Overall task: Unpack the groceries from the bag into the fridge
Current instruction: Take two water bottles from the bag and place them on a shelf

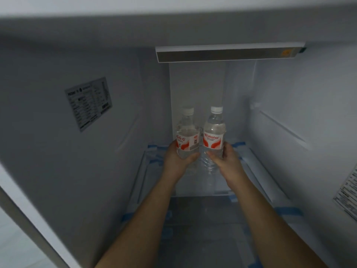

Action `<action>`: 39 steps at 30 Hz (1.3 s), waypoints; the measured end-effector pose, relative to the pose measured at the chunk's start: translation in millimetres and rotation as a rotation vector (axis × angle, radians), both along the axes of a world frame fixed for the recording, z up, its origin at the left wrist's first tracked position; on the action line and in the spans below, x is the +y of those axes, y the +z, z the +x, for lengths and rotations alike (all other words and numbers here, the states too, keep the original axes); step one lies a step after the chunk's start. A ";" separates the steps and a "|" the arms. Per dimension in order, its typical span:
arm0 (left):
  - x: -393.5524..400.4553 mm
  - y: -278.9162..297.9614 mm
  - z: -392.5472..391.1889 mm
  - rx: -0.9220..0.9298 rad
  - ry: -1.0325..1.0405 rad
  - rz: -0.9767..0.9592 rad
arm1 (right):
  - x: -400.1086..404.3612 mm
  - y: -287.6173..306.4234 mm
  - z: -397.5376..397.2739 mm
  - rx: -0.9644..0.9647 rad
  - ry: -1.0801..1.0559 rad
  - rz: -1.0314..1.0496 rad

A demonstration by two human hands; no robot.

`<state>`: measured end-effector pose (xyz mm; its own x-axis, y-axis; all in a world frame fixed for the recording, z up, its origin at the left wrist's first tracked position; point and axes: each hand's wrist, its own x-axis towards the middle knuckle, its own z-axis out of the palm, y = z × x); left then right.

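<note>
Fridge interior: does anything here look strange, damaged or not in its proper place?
Yes: strips of blue tape are stuck on the edges of the glass shelf, like packing tape never removed. Otherwise nothing is spilled or broken; the left hand and right hand each hold an upright, capped water bottle.

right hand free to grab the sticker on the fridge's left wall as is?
Probably not. The right hand grips a water bottle, and the left hand with its own bottle sits between it and the sticker.
</note>
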<state>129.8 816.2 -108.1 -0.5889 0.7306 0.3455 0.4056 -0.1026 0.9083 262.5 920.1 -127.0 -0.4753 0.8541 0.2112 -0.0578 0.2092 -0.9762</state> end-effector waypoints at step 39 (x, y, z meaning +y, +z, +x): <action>-139.8 -15.9 41.2 0.825 0.142 -0.518 | -144.6 -7.9 76.8 -0.737 -0.210 0.340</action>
<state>170.9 676.4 -124.1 -0.4009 0.8488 0.3446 0.9104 0.3270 0.2537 339.3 775.5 -134.9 -0.4307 0.8862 0.1706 0.6432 0.4340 -0.6308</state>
